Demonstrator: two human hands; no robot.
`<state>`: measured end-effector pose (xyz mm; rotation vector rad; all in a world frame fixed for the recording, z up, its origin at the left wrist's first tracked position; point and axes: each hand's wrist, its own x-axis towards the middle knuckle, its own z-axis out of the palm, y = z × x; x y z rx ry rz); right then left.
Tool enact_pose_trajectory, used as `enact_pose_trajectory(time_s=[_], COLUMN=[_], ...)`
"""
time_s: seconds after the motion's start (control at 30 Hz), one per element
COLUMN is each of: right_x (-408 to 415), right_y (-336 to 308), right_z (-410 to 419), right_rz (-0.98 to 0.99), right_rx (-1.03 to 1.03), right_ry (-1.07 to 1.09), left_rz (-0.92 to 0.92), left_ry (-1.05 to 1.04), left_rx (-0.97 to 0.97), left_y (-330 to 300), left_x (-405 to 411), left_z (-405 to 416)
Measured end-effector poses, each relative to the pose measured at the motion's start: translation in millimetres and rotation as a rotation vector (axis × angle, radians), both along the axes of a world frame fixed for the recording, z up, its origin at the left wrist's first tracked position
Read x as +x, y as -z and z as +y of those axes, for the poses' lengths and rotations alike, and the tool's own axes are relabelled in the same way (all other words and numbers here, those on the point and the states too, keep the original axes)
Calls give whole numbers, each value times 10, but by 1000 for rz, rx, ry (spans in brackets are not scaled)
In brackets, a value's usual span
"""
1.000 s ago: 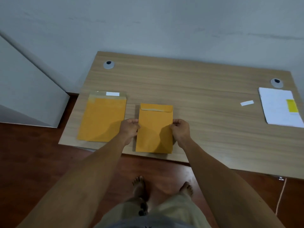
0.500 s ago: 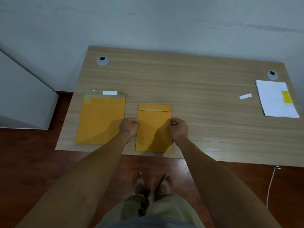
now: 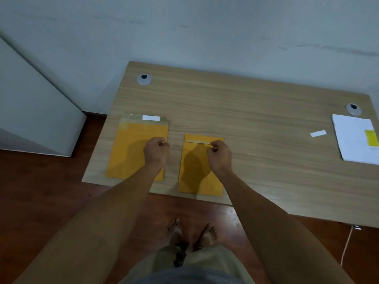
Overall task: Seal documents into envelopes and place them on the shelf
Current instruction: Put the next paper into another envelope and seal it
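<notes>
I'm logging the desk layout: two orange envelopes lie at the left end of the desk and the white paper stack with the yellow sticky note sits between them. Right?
Not quite. The head view shows the white paper stack with the yellow sticky note at the desk's far right end, not between the envelopes. The larger envelope and smaller envelope do lie at the left end.

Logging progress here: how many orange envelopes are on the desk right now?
2. The larger envelope lies near the desk's left edge, under the left hand; the smaller envelope lies right of it, at the front edge.
</notes>
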<state>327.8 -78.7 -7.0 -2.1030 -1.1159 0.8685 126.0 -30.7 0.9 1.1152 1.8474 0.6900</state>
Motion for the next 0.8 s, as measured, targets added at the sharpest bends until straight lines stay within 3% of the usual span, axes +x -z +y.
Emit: enact_pose_trajectory(time_s=[0.2, 0.37, 0.53, 0.8], right_x=[-672, -1067, -1357, -1415], right_y=[-88, -18, 101, 138], right_z=[350, 541, 655, 748], right_rz=[95, 161, 234, 413], right_rx=[10, -119, -266, -309], right_ry=[-155, -150, -14, 189], left_rz=[45, 103, 86, -58], left_ry=[-86, -105, -138, -183], left_rx=[24, -40, -72, -101], left_y=[-31, -11, 78, 172], left_x=[-634, -1019, -1242, -1337], left_z=[153, 204, 276, 429])
